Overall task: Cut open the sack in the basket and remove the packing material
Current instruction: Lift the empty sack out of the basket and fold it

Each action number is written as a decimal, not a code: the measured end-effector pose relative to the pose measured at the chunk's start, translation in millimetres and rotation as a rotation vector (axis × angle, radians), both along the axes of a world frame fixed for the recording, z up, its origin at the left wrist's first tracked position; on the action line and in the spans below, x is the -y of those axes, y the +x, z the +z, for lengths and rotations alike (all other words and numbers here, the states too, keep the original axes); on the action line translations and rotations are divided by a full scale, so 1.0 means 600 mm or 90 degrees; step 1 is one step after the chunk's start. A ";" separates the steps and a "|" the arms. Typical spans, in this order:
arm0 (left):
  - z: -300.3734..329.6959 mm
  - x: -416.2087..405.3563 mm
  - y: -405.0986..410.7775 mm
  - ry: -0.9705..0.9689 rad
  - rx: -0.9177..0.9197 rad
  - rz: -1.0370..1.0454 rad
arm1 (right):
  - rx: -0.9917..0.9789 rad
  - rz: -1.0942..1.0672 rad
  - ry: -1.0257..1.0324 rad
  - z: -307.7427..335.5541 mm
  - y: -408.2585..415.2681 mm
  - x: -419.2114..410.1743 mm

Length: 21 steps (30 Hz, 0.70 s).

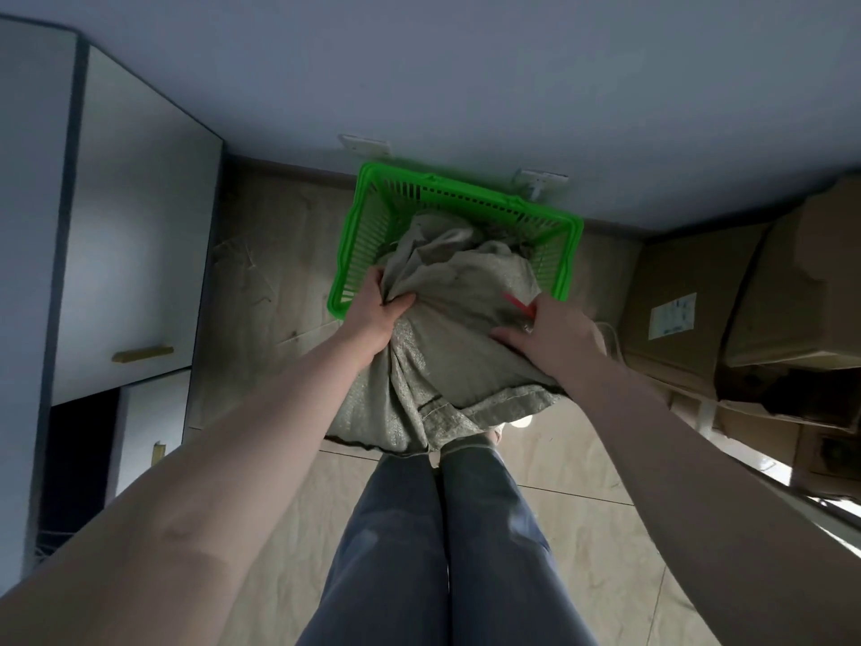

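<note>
A bright green plastic basket (368, 216) stands on the floor by the wall. A grey-green woven sack (456, 291) fills it and spills over its near rim toward my legs. My left hand (375, 305) bunches a fold of the sack at its left side. My right hand (547, 335) presses on the sack's right side and holds a red-handled tool (518, 303), of which only the red tip shows. The sack's contents are hidden.
White cabinet doors (135, 254) with a brass handle (142, 354) stand at left. Stacked cardboard boxes (727, 296) crowd the right side. A wall with two sockets (540, 179) is just behind the basket. My legs stand on the pale tile floor (582, 519) below the sack.
</note>
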State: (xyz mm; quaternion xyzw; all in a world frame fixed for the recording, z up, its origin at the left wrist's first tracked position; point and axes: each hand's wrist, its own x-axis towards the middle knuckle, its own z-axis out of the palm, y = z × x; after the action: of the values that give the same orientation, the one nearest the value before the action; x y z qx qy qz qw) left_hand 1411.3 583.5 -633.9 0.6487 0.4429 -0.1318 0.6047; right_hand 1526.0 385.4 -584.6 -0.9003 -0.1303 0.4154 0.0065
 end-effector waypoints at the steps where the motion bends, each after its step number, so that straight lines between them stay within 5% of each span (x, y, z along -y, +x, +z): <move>1: 0.000 -0.002 0.001 -0.010 -0.007 0.016 | 0.006 0.015 -0.005 0.001 -0.006 0.000; 12: -0.003 -0.002 0.005 0.010 -0.069 0.008 | -0.023 0.020 0.068 0.041 0.004 0.001; 15: 0.005 -0.003 0.005 0.025 -0.080 -0.016 | -0.097 -0.197 0.234 0.078 0.020 -0.006; 18: 0.003 -0.006 0.005 0.031 -0.071 0.015 | -0.331 -0.470 0.429 0.121 0.023 -0.022; 21: 0.013 -0.013 0.016 0.028 -0.049 0.018 | -0.478 -0.707 0.483 0.116 0.010 -0.019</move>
State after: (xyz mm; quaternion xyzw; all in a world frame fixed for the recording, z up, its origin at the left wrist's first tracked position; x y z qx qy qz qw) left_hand 1420.8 591.6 -626.1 0.6500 0.4777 -0.1380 0.5746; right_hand 1531.9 397.0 -514.8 -0.5685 0.2181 0.5554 0.5664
